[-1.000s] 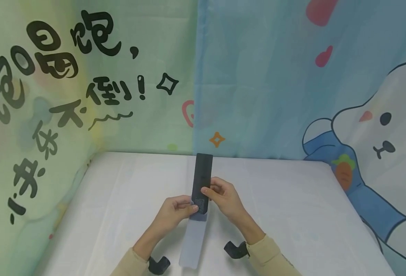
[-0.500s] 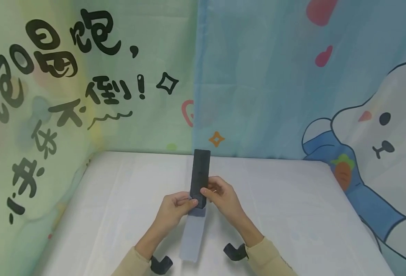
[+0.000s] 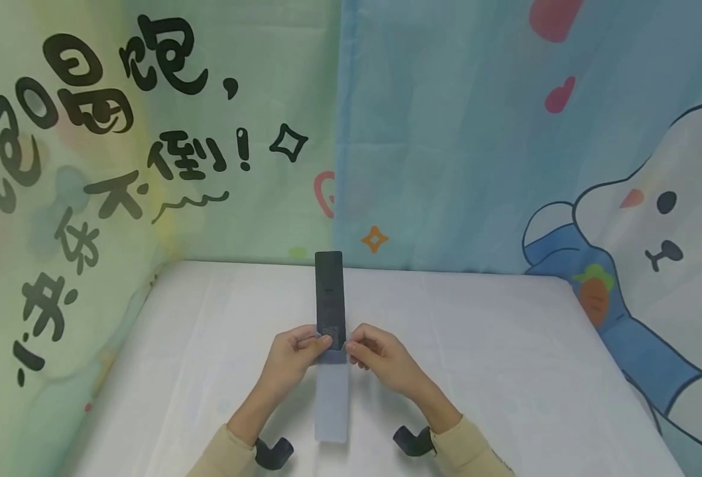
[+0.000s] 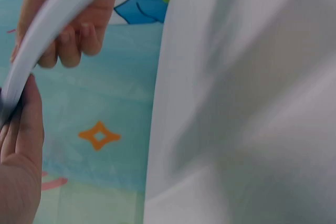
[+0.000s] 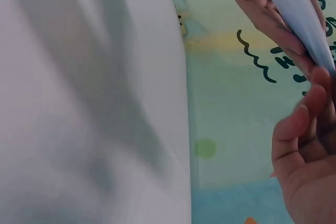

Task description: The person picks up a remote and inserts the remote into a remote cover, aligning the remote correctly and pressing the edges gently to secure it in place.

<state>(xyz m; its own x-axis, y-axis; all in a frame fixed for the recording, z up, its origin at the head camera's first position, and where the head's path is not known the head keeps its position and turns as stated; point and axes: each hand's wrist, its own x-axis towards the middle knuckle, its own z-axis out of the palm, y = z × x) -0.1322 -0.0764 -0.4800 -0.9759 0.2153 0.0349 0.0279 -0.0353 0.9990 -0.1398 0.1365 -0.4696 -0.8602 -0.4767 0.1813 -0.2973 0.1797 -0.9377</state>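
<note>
A long, flat black bar (image 3: 330, 291) points away from me, with a small mark near its middle. From its near end a pale translucent plastic sleeve (image 3: 331, 404) extends toward me, overlapping the bar's lower part. My left hand (image 3: 293, 354) holds the bar where the two meet, thumb on top and fingers at the side and beneath. Across from it, my right hand (image 3: 386, 361) has thumb and curled forefinger pinching the sleeve's right edge at its mouth. In the left wrist view the sleeve (image 4: 58, 14) crosses in front of the right hand; the right wrist view shows the sleeve (image 5: 294, 11) against the left hand.
A white-covered table (image 3: 476, 358) lies below, its far edge along a printed curtain (image 3: 446, 132). Black wrist mounts (image 3: 274, 454) stick out from both sleeves. A second curtain (image 3: 58, 232) with printed characters borders the left side.
The bar and sleeve have shifted left and away, turning nearly straight. My right hand has let go of the bar's side and moved down to the sleeve's mouth; the left keeps its hold.
</note>
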